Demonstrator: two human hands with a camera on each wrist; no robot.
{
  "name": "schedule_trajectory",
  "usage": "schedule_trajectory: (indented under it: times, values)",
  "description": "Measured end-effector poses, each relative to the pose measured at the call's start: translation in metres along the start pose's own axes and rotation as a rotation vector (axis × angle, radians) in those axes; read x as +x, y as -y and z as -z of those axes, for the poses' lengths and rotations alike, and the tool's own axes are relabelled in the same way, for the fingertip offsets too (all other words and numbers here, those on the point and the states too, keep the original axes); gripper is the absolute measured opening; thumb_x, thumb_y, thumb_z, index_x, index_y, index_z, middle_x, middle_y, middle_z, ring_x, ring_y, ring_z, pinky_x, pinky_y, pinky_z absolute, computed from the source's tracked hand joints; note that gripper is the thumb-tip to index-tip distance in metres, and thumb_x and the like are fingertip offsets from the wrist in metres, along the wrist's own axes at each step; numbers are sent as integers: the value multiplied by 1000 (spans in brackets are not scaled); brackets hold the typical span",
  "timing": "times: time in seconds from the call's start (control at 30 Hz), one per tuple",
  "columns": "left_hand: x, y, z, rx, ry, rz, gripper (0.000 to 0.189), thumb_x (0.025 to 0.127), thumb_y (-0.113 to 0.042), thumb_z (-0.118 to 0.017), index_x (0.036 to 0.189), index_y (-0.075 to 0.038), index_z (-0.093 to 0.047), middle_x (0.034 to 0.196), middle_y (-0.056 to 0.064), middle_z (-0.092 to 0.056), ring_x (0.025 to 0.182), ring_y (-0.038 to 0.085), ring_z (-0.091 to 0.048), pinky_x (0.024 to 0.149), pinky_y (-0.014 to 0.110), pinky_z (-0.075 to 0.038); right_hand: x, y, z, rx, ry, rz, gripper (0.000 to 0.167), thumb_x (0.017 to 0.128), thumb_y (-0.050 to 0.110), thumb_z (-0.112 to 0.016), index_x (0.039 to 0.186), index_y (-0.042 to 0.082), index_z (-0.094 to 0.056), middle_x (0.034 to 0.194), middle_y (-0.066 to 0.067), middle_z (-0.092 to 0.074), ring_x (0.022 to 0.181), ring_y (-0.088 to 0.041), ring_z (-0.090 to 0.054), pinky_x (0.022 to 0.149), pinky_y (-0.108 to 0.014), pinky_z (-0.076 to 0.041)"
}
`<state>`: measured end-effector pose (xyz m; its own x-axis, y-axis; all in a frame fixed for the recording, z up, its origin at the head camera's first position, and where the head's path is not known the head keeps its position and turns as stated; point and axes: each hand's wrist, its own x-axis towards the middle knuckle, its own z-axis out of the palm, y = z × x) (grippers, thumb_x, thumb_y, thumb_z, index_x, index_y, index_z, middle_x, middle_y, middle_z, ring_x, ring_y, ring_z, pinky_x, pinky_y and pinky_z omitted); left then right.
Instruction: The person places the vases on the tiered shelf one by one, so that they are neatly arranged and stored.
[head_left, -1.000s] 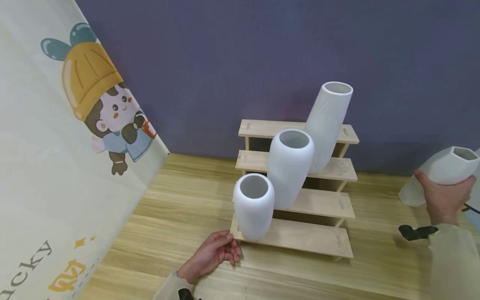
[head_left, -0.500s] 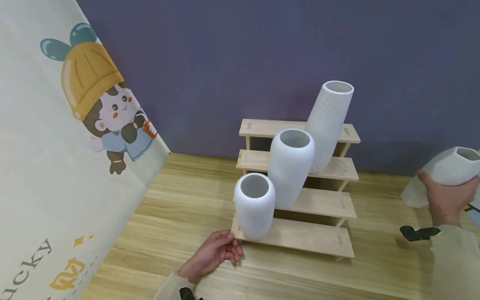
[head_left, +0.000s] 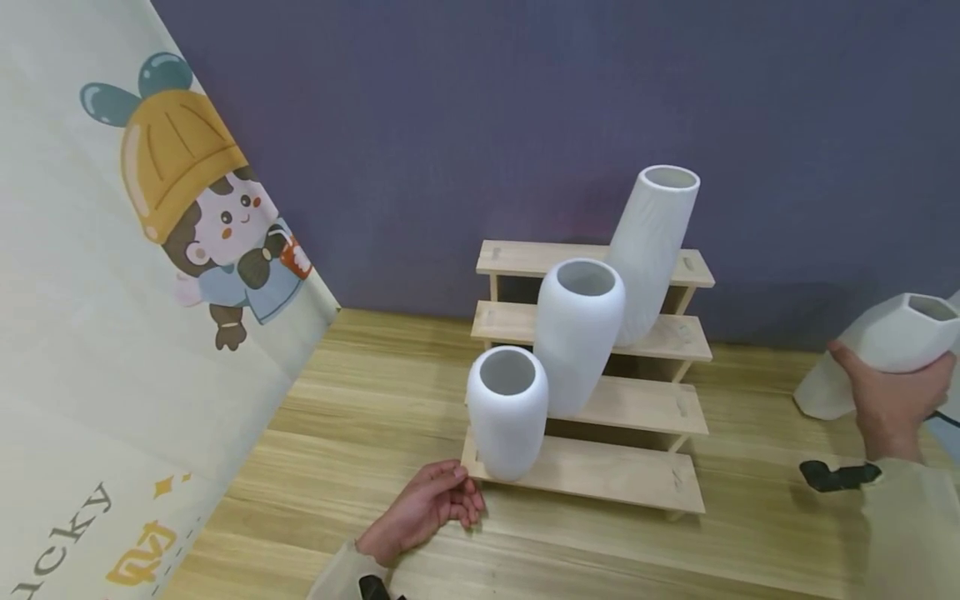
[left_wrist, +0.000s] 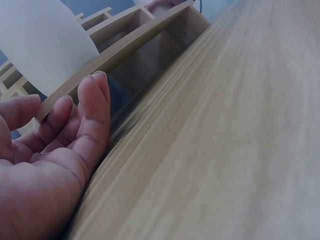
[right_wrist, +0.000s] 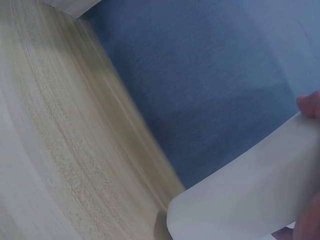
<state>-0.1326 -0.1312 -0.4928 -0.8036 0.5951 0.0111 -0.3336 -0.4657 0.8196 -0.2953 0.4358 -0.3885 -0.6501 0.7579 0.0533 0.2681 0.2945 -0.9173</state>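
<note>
My left hand (head_left: 426, 510) pinches the front left corner of a wooden stepped shelf (head_left: 615, 475); in the left wrist view its thumb (left_wrist: 20, 111) lies at the board's corner, other fingers loosely curled below. On the shelf stand three white vases, rising in height from front to back: a short vase (head_left: 508, 425) on the lowest step, a medium vase (head_left: 577, 342) behind it, and a tall textured vase (head_left: 651, 258) farther back. At the far right, my right hand (head_left: 896, 400) grips a faceted white vase (head_left: 900, 337), which looks tilted. Its lower end (right_wrist: 235, 200) shows in the right wrist view.
A wood-grain tabletop (head_left: 360, 400) lies under the shelf. Behind it rises a dark blue-grey wall (head_left: 420, 150). On the left is a pale panel (head_left: 67, 350) with a cartoon figure. Part of another pale thing shows at the right edge, beyond the right hand.
The head view shifts slightly. Both hands keep their holds, and the vases on the shelf stay in place.
</note>
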Motion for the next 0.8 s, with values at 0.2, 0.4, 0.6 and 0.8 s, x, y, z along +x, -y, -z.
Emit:
schedule_trajectory:
  times: [0.2,0.4,0.6,0.8]
  values:
    - [0,1,2,7,-12,7,31,110,-14,-32,99,-11,-60,95,0,-74,82,9,-72,72,20,-60,-9,6,1,-9,-2,50,88,81,37,-75,152,40,-22,151,20,-30,131,5,-33,120,-28,-33]
    - [-1,3,2,3,-2,-3,31,110,-14,-32,99,-11,-60,96,0,-75,83,8,-72,73,20,-60,-15,16,2,-16,21,39,89,80,38,-77,151,41,-23,142,26,-30,126,7,-33,118,-30,-35]
    - [-1,3,1,-3,22,-17,32,110,-13,-30,100,-10,-60,97,1,-75,84,8,-73,73,19,-60,-21,30,3,-31,49,48,89,80,34,-79,150,41,-25,139,27,-33,123,6,-38,117,-32,-37]
    - [-1,2,0,-1,20,-16,32,110,-13,-30,100,-11,-60,96,0,-75,84,7,-72,73,19,-59,-29,45,4,-74,66,78,88,78,38,-79,149,41,-27,134,28,-36,115,8,-37,106,-26,-39]
